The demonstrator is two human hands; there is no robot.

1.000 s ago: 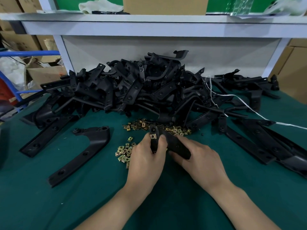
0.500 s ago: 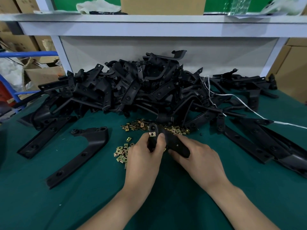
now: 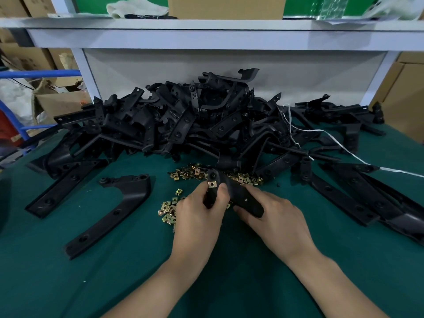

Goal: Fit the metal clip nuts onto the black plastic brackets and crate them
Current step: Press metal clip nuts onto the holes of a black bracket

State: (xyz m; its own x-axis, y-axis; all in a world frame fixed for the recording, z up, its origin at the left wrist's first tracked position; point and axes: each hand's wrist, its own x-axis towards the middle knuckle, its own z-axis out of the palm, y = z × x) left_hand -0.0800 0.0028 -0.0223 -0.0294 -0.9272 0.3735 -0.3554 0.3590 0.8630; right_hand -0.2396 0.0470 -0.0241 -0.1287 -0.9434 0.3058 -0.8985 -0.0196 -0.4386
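Both hands hold one black plastic bracket just above the green table. My left hand grips its near left arm, thumb beside a brass clip nut seated on that arm. My right hand grips the bracket's right end from below. Loose brass clip nuts lie scattered behind the hands, and a smaller cluster of clip nuts lies left of my left hand. A big heap of black brackets fills the back of the table.
A single curved bracket lies flat at the left, with a straight one beyond it. Long brackets lie at the right under a white strap. A white shelf overhangs the back. Cardboard boxes stand at both sides.
The hands and the bracket have stayed in almost the same place; the left thumb has shifted slightly beside the seated clip nut.
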